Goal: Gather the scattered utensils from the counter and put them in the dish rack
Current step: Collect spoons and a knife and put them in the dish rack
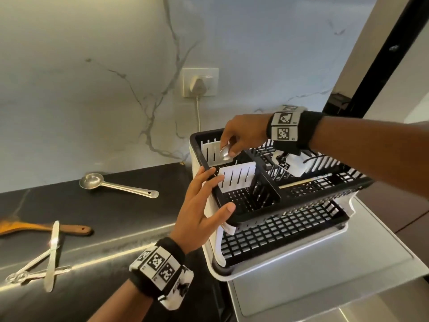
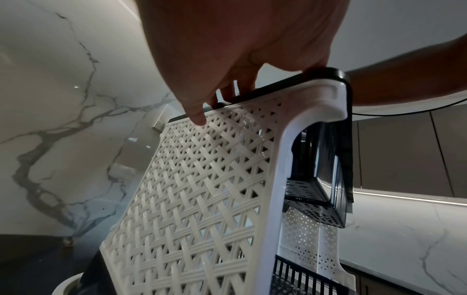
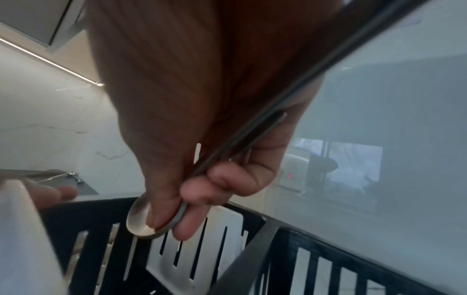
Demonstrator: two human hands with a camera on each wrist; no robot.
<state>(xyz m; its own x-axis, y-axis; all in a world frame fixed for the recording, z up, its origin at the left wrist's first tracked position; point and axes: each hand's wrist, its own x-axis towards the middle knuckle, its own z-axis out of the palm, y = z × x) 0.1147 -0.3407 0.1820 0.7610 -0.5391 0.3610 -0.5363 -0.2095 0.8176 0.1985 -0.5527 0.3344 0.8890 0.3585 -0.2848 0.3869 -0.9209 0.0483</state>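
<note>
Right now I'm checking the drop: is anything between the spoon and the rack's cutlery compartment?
Nothing visible. The right hand holds the spoon bowl-down over the open compartment at the dish rack back corner.

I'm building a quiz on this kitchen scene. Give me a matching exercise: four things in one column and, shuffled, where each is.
Things:
1. spoon
2. measuring scoop
3. wooden spatula
4. left hand

Places:
A. touching the rim of the dish rack
B. counter, near the wall
C. pinched in the right hand
D. counter, far left edge of view

Pairs: 1-C, 2-B, 3-D, 4-A
</note>
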